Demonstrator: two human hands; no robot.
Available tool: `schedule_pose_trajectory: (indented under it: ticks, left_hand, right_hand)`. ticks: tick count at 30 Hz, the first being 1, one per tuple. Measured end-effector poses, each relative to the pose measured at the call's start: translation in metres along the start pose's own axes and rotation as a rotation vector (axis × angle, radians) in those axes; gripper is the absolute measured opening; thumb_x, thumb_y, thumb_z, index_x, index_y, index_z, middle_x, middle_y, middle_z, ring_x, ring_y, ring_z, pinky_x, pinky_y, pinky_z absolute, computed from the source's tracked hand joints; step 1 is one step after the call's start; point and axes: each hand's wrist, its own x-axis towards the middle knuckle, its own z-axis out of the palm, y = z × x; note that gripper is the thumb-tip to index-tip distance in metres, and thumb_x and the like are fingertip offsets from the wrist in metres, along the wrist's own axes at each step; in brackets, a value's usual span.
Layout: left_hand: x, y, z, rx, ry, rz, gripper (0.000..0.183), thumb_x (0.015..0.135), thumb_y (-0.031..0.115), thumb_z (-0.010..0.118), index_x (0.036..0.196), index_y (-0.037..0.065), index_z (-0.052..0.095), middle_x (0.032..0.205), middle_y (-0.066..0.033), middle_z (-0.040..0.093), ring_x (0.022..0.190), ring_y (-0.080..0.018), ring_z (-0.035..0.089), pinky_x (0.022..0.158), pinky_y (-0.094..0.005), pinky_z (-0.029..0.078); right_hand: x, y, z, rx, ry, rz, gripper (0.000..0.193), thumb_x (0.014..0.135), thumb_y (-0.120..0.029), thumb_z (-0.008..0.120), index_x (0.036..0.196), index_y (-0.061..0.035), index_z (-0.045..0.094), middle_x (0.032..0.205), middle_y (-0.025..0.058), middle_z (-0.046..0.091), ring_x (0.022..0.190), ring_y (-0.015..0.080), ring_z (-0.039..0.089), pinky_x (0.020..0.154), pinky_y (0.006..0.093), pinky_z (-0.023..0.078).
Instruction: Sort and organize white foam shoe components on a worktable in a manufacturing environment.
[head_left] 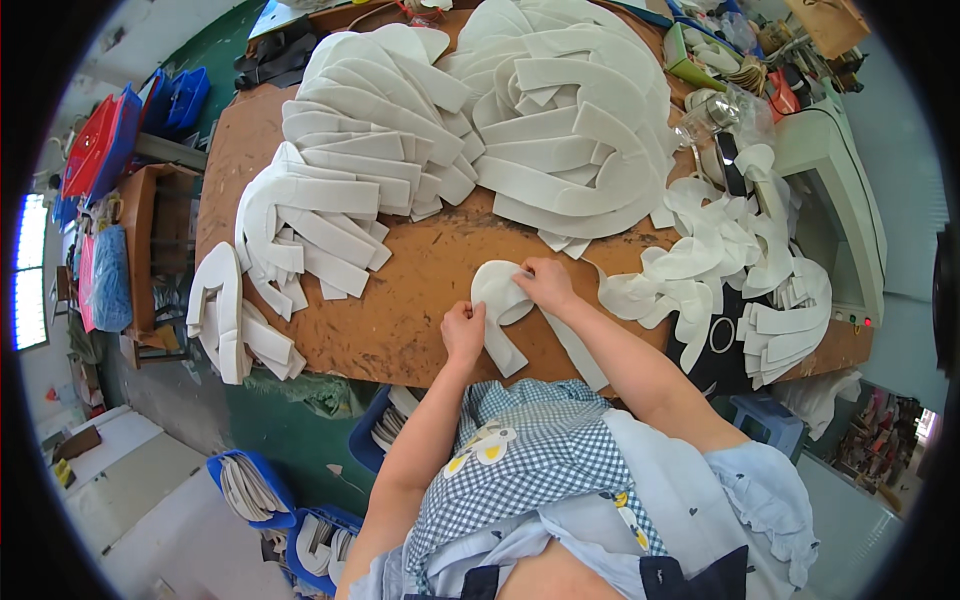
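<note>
A white U-shaped padding piece [492, 291] lies at the table's near edge, its curved end pointing away from me. My left hand [463, 330] pinches its left edge. The fingers of my right hand [546, 284] close on the top right of the curve. One leg of the piece reaches toward my apron; the other passes partly under my right forearm. Beyond my hands, a large fanned heap of similar white pieces [590, 130] covers the table, with another overlapping row [350, 155] to its left.
The brown worktable [420, 262] bears a small stack [228, 310] at its left edge. To the right lie white curved offcuts [690, 245], another stack [790, 325] and a beige machine [835, 180]. Blue bins [250, 490] with white pieces stand on the floor at lower left.
</note>
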Motion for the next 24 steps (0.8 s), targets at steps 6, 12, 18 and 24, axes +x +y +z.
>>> schedule_pose_trajectory:
  ticks: [6, 12, 18, 24]
  left_hand:
    - [-0.004, 0.002, -0.005, 0.041, -0.046, -0.012, 0.03, 0.079, 0.031, 0.069, 0.081, 0.001, 0.067, 0.069, -0.0126, 0.067, 0.067, -0.0269, 0.066, 0.063, -0.037, 0.05]
    - [-0.023, -0.019, -0.016, 0.022, -0.258, -0.128, 0.027, 0.08, 0.028, 0.069, 0.079, 0.001, 0.067, 0.07, -0.0083, 0.068, 0.062, -0.0183, 0.067, 0.061, -0.0307, 0.051]
    - [-0.026, -0.027, -0.017, -0.362, -0.389, -0.343, 0.021, 0.086, 0.02, 0.066, 0.08, -0.001, 0.066, 0.07, -0.0057, 0.067, 0.06, -0.0145, 0.067, 0.055, -0.0246, 0.051]
    - [-0.027, -0.023, -0.015, -0.298, -0.353, -0.328, 0.023, 0.085, 0.02, 0.068, 0.077, -0.001, 0.066, 0.069, -0.0068, 0.066, 0.059, -0.0133, 0.066, 0.052, -0.0239, 0.051]
  right_hand:
    - [0.003, -0.01, 0.004, -0.169, -0.022, 0.043, 0.024, 0.075, -0.027, 0.065, 0.079, -0.0043, 0.066, 0.078, 0.0164, 0.066, 0.077, 0.0351, 0.064, 0.07, 0.0448, 0.05]
    - [0.004, -0.008, 0.007, -0.175, -0.018, 0.044, 0.024, 0.074, -0.028, 0.064, 0.08, -0.0043, 0.067, 0.079, 0.0169, 0.067, 0.078, 0.0353, 0.064, 0.071, 0.0452, 0.05]
    - [0.008, -0.004, 0.007, -0.167, -0.023, 0.046, 0.026, 0.075, -0.03, 0.066, 0.082, -0.0047, 0.067, 0.081, 0.0164, 0.067, 0.08, 0.0348, 0.064, 0.073, 0.0448, 0.05]
    - [0.008, -0.004, 0.006, -0.159, -0.03, 0.025, 0.029, 0.075, -0.033, 0.068, 0.083, -0.0046, 0.067, 0.081, 0.0169, 0.067, 0.081, 0.0348, 0.064, 0.073, 0.045, 0.05]
